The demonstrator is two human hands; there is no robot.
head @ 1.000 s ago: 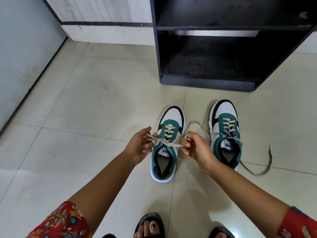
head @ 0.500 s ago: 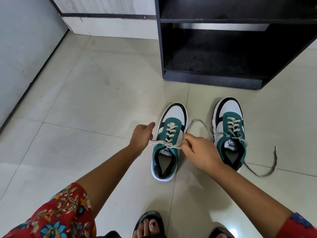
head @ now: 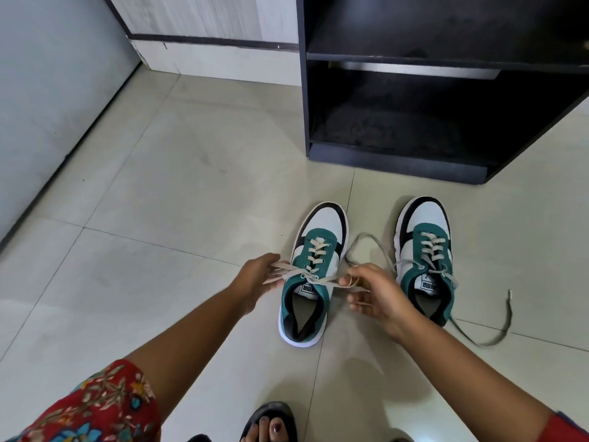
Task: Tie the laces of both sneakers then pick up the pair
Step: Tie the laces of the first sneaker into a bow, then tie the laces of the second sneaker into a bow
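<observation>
both hands, left hand (head: 255, 282) and right hand (head: 373, 295), pinch the left sneaker (head: 310, 275) lace ends, fingers loosely curled.

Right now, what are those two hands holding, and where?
Left hand and right hand each pinch a free lace end of the left sneaker.

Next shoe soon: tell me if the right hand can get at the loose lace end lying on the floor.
Probably yes. The right hand is beside the right sneaker, and only bare floor surrounds the loose lace end; but its fingers currently hold the left sneaker's lace.
</observation>
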